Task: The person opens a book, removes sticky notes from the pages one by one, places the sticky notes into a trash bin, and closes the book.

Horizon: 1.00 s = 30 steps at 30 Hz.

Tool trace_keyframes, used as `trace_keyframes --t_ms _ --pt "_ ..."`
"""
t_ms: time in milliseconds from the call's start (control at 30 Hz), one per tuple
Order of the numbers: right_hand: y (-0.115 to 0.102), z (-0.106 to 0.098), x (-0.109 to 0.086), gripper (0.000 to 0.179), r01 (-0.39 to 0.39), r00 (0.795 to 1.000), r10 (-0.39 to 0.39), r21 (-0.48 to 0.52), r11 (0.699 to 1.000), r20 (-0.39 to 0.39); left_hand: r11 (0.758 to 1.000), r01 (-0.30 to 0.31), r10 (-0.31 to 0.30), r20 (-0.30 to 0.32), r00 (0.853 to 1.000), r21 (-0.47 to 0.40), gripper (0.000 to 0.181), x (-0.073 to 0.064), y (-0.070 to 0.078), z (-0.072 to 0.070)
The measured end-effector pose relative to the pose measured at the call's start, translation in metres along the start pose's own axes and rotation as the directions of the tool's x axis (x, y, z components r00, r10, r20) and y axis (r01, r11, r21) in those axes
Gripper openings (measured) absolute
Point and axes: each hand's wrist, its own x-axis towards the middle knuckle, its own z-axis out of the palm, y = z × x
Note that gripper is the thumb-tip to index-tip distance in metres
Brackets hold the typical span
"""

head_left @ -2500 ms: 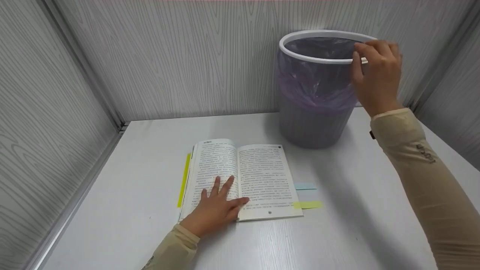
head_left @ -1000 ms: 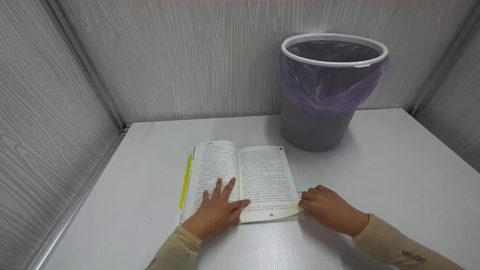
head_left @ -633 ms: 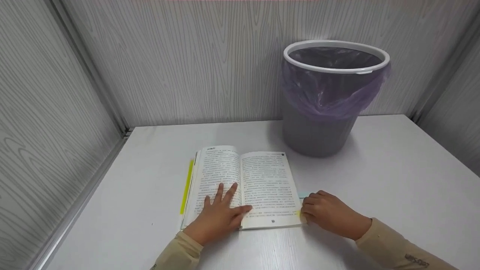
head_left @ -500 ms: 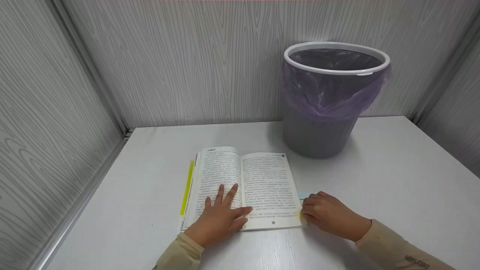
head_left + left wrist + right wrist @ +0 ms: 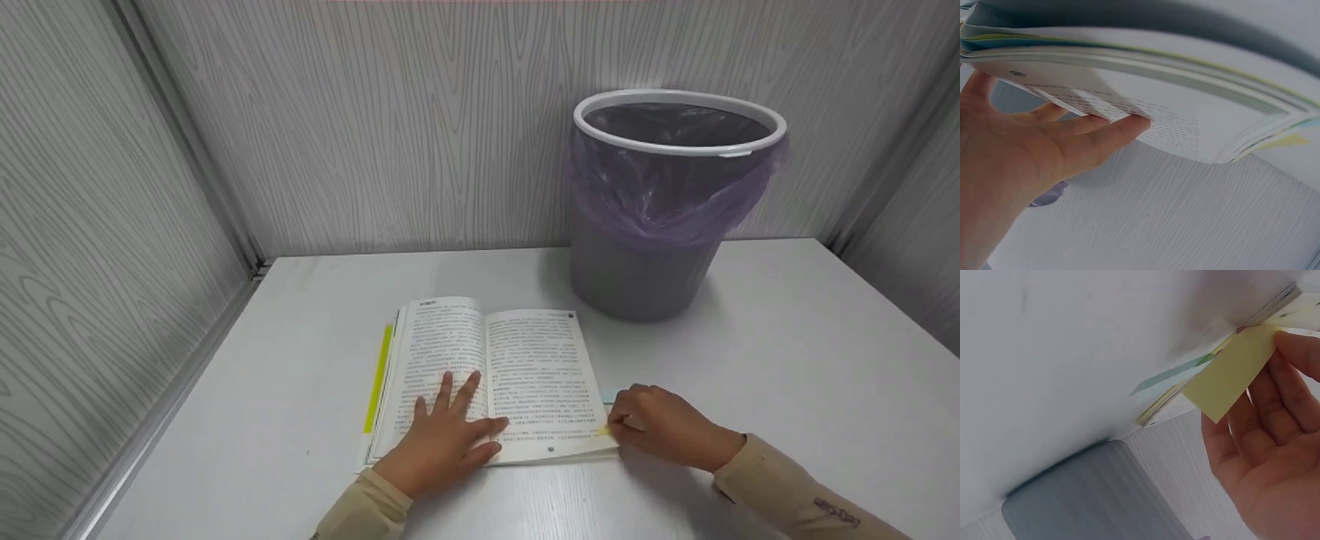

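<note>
An open book (image 5: 536,375) with printed pages lies on the white table. My left hand (image 5: 439,442) rests on its left page with fingers spread, the thumb reaching across the fold. At the lower right edge of the right page, my right hand (image 5: 671,427) pinches a pale yellow sticky note (image 5: 1230,374) between thumb and fingers. That page's lower corner is lifted a little off the sheets below. Just above this hand, a light blue sticky tab (image 5: 610,397) juts from the book, partly covered by the fingers. Along the left side sticks out a bright yellow strip (image 5: 377,379).
A grey trash bin (image 5: 637,281) with a white rim (image 5: 652,145) and a purple liner bag (image 5: 660,214) stands behind the book to the right. Wood-grain panels (image 5: 360,127) enclose the white table (image 5: 315,315) at the back and sides.
My right hand has come down from the bin's rim to the book's right edge and taken hold of the yellow sticky note. The page corner there lifts slightly. My left hand stays put.
</note>
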Motion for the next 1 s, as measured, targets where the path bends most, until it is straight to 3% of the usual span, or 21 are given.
trace_keyframes --t_ms 133,267,400,600,833,1000 --pt "0.003 -0.002 0.001 0.01 -0.089 0.995 0.084 0.122 0.989 0.048 1.0 0.001 -0.001 0.001 1.0 -0.003 0.039 -0.001 0.0 0.003" --pt "0.005 -0.003 0.002 0.008 -0.171 0.984 0.158 0.176 0.97 0.085 1.0 -0.009 0.009 -0.01 1.0 -0.001 0.039 0.0 -0.001 0.004" --pt "0.005 -0.003 0.001 0.005 -0.186 0.982 0.172 0.217 0.958 0.083 1.0 -0.016 0.016 -0.009 1.0 0.002 0.039 0.0 -0.001 0.003" --pt "0.007 0.0 -0.002 0.004 -0.198 0.98 0.189 0.203 0.959 0.061 1.0 -0.009 0.009 0.001 1.0 0.007 0.039 -0.001 -0.001 0.001" --pt "0.011 0.002 0.0 0.007 -0.214 0.976 0.218 0.142 0.966 -0.015 1.0 0.011 -0.011 0.024 1.0 -0.001 0.04 0.001 -0.001 0.0" --pt "0.01 -0.002 -0.003 0.004 -0.242 0.966 0.255 0.194 0.951 -0.049 1.0 0.011 -0.011 0.03 0.999 0.007 0.04 0.001 -0.002 0.002"
